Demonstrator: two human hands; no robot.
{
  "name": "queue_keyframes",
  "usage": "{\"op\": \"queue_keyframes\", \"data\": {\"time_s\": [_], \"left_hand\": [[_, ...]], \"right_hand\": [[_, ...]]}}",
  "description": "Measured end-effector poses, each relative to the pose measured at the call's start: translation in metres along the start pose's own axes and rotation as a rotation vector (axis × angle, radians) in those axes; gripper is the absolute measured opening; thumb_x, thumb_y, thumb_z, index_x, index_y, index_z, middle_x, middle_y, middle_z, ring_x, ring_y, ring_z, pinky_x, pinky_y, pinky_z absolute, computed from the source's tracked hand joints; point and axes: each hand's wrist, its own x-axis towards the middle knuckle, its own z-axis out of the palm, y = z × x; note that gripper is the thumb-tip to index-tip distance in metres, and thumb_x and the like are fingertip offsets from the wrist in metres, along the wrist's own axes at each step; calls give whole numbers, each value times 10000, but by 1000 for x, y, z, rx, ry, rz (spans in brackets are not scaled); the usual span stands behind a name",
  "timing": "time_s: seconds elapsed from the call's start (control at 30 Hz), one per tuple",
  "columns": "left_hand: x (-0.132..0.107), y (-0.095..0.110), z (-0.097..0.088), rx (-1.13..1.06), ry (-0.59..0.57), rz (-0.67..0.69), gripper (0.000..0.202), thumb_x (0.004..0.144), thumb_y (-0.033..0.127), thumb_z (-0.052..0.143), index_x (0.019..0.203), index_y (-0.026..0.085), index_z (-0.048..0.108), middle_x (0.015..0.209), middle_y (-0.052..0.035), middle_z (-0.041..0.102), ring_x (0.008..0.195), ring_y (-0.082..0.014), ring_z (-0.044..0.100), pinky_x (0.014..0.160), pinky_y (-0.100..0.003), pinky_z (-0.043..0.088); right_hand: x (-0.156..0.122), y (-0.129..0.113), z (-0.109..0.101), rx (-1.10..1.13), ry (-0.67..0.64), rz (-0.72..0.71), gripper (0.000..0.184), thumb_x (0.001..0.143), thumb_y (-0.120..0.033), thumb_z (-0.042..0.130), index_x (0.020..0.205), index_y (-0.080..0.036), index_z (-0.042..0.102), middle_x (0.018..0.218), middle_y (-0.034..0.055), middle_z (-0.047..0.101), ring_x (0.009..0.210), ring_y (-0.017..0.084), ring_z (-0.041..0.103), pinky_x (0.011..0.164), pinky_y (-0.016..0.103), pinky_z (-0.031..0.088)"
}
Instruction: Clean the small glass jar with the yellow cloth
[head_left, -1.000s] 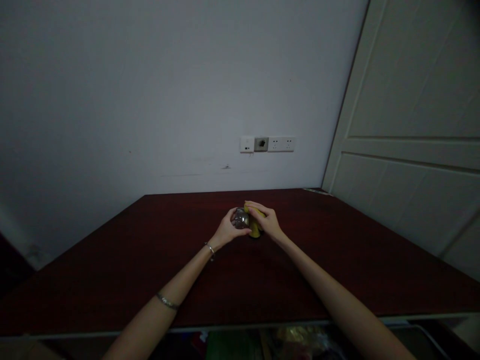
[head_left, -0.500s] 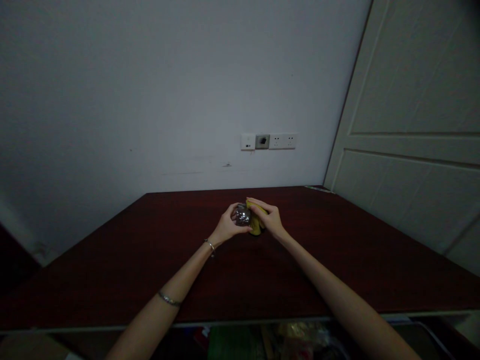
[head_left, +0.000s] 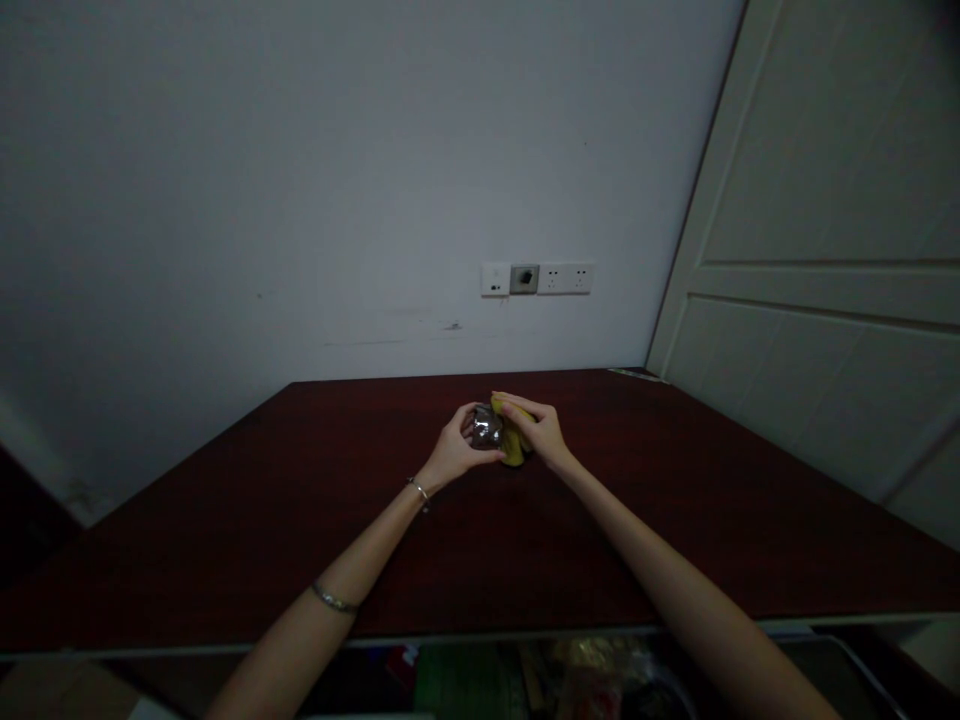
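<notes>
A small shiny, see-through rounded object [head_left: 487, 427], like a glass jar or cup, is held above the dark red table [head_left: 420, 580]. My left hand [head_left: 455, 447] is closed around its left side, thumb along the near edge. Pinched in my right hand [head_left: 541, 430] is a yellow cloth [head_left: 513, 446], pressed against the glassy object's right side. Part of the cloth hangs below my right fingers. What the object's right side looks like is hidden behind the cloth.
Sockets and a switch [head_left: 537, 279] sit on the pale wall behind the table. A panelled door [head_left: 817, 380] stands at the right. Beneath the table's front edge, an open space holds a green item [head_left: 469, 685] and several bags and packets.
Both hands stay in nearly the same place, with the cloth still against the glassy object. The whole view has shifted very slightly.
</notes>
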Motion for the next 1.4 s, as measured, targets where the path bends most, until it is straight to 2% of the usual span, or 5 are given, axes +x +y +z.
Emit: {"op": "queue_keyframes", "data": {"time_s": [0.3, 0.6, 0.83, 1.1, 1.4], "left_hand": [[2, -8, -1, 6, 54, -4, 767, 490, 222, 806, 1133, 158, 393, 1116, -119, 561, 1024, -226, 564, 908, -394, 450], [0, -3, 1, 14, 16, 6, 763, 484, 223, 806, 1130, 159, 404, 1106, -116, 563, 1022, -228, 562, 909, -400, 446], [2, -16, -2, 94, 87, 3, 796, 475, 250, 812, 1156, 156, 410, 1116, -113, 569, 1025, -228, 559, 932, -407, 421], [-2, -10, 0, 166, 35, 28, 794, 478, 278, 809, 1169, 169, 432, 1142, -114, 563, 1066, -238, 536, 960, -409, 391], [-3, -12, 2, 258, 43, 3, 780, 489, 263, 797, 1181, 161, 453, 1095, -100, 588, 975, -228, 572, 887, -384, 440]], "right_hand": [[-3, -5, -3, -88, -113, -141, 194, 725, -291, 644, 911, -274, 696, 1136, 28, 623, 1066, 215, 572, 968, 383, 418], [2, 2, 0, 2, -11, 26, 235, 726, -336, 631, 925, -228, 696, 1056, 56, 664, 1023, 220, 597, 947, 384, 434], [-6, -5, 4, -110, -71, -131, 196, 735, -319, 627, 907, -260, 700, 1116, 45, 635, 1054, 209, 577, 961, 374, 418], [3, 3, 1, -39, -18, 114, 282, 698, -388, 638, 890, -193, 705, 960, 73, 697, 944, 234, 630, 889, 386, 468], [-13, -21, 10, -512, -156, -266, 207, 800, -296, 537, 939, -249, 682, 1124, 58, 616, 1054, 211, 550, 933, 378, 414]]}}
